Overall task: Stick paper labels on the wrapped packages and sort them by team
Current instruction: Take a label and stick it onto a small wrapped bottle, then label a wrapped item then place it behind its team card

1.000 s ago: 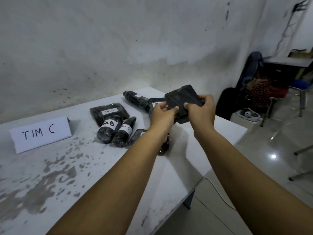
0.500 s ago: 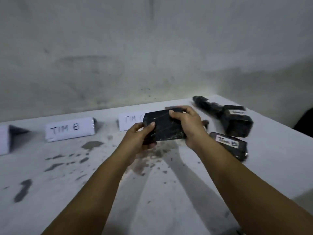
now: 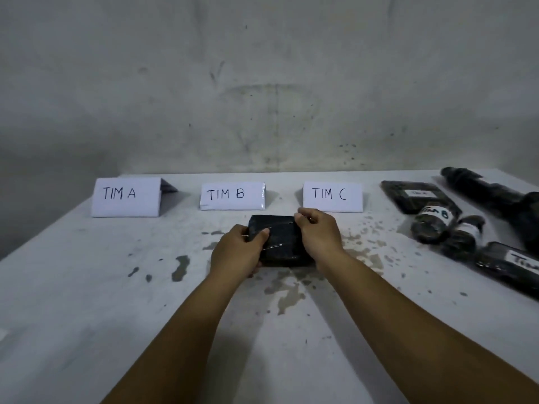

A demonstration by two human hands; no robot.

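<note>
You are gripping flat black film-wrapped package (image 3: 281, 240) with left hand (image 3: 237, 253) and right hand (image 3: 319, 231), between white TIM B card (image 3: 232, 195) at 11 o'clock and TIM C card (image 3: 332, 196) at 1 o'clock; no label showing, missorting likely.

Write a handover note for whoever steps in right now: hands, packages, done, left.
Left hand and right hand both grip one black wrapped package, low over the table in front of the TIM B sign and TIM C sign; no label shows on its top face.
TIM A sign stands at far left.
Labelled packages lie heaped at right, unsorted.
Done: the heap's visible packages are labelled.
Left: label the held package if needed, place it, then sort the heap by team.
</note>
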